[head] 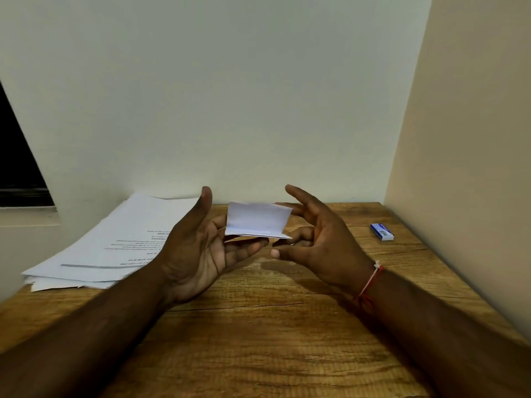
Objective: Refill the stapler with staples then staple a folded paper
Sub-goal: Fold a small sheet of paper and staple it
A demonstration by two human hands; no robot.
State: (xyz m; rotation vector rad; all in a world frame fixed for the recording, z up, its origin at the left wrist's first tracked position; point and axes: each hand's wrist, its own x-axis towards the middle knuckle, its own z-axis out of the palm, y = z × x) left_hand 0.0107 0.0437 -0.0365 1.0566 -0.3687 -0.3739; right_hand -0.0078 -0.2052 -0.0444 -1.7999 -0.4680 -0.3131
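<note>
White folded paper (255, 222), a small creased rectangle, sits raised above the brown wood-grain desk (273, 340), between the two hands. The left hand (198, 248) is turned palm up with its thumb pointing upward; its fingers (247, 247) lie nearly straight under the paper's lower edge and carry it, not curled round it. The right hand (321, 239) faces it with its fingers (296, 211) spread and loosely bent: one touches the paper's right edge, another reaches just below its lower right corner, and the forefinger stands free above. The right thumb lies apart from the paper, close to the left fingertips. A thin red thread band (370, 282) circles the right wrist.

Beyond and to the left of the left fingers, a loose stack of white printed sheets (115, 242) lies flat on the desk, partly hidden by that hand. Well to the right of the right fingers, near the side wall, rests a small blue and white staple box (381, 231).
</note>
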